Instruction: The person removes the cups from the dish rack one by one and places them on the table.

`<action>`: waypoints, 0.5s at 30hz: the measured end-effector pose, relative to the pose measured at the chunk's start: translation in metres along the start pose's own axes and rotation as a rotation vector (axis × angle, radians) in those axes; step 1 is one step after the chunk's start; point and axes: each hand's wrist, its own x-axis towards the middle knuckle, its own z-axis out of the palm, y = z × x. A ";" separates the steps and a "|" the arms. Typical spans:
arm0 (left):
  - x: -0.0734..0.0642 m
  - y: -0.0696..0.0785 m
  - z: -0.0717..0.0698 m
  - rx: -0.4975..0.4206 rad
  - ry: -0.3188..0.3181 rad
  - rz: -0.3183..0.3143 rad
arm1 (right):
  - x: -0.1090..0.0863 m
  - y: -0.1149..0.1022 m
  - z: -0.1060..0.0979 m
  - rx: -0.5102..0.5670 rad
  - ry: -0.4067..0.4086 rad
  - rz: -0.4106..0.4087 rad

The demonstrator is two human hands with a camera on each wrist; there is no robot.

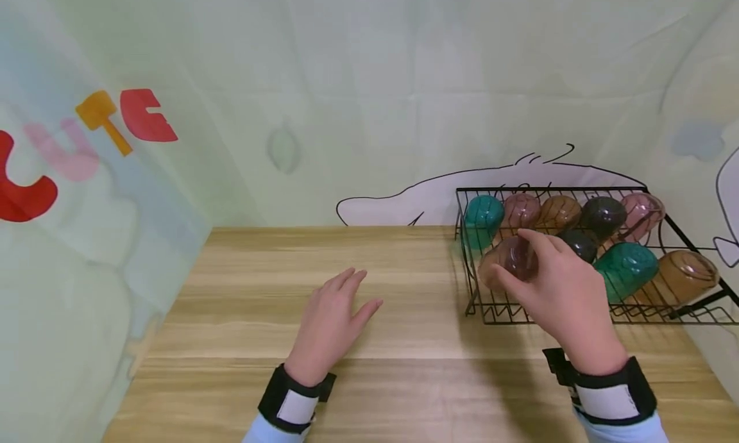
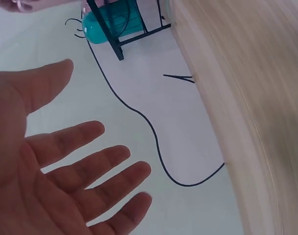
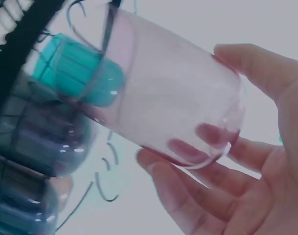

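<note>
My right hand (image 1: 562, 292) grips a clear pink cup (image 3: 178, 93) by its rounded base, with the thumb on one side and fingers on the other. In the head view this cup (image 1: 518, 258) overlaps the front left of a black wire rack (image 1: 502, 315), and the hand hides part of it. The cup's open end points toward the rack in the right wrist view. My left hand (image 1: 330, 324) hovers over the wooden table, fingers spread and holding nothing; its palm (image 2: 36, 191) shows bare in the left wrist view.
Upturned cups fill the rack: a teal cup (image 1: 484, 215) at the back left, a dark cup (image 1: 603, 213), another pink cup (image 1: 642, 213), a teal cup (image 1: 626, 270) and an amber cup (image 1: 687, 275) in front. A printed cloth (image 1: 369, 109) hangs behind the table (image 1: 404, 379).
</note>
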 end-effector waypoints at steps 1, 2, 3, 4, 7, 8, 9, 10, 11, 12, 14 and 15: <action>0.000 0.000 0.000 -0.018 0.013 -0.007 | 0.000 -0.003 -0.002 0.019 0.027 -0.003; -0.001 0.001 -0.001 -0.035 0.026 -0.014 | -0.001 -0.007 -0.003 0.049 0.049 -0.003; -0.001 0.001 -0.001 -0.052 0.044 -0.019 | -0.002 -0.010 -0.003 0.085 0.068 0.002; -0.001 0.002 -0.001 -0.070 0.060 -0.024 | -0.003 -0.014 -0.003 0.132 0.084 0.012; 0.001 0.006 -0.003 -0.147 0.092 -0.044 | -0.007 -0.028 0.003 0.317 0.131 0.060; 0.001 0.007 -0.004 -0.176 0.092 -0.056 | -0.009 -0.032 0.005 0.380 0.145 0.081; 0.002 0.009 -0.004 -0.208 0.086 -0.075 | -0.010 -0.037 0.008 0.434 0.159 0.097; 0.003 0.011 -0.005 -0.245 0.077 -0.095 | -0.011 -0.041 0.011 0.488 0.167 0.109; 0.003 0.013 -0.006 -0.283 0.064 -0.115 | -0.013 -0.046 0.015 0.529 0.167 0.119; 0.004 0.015 -0.007 -0.313 0.050 -0.136 | -0.014 -0.050 0.018 0.562 0.161 0.121; 0.005 0.018 -0.009 -0.353 0.025 -0.175 | -0.017 -0.058 0.024 0.606 0.142 0.116; 0.005 0.020 -0.009 -0.369 0.013 -0.195 | -0.018 -0.062 0.028 0.628 0.129 0.107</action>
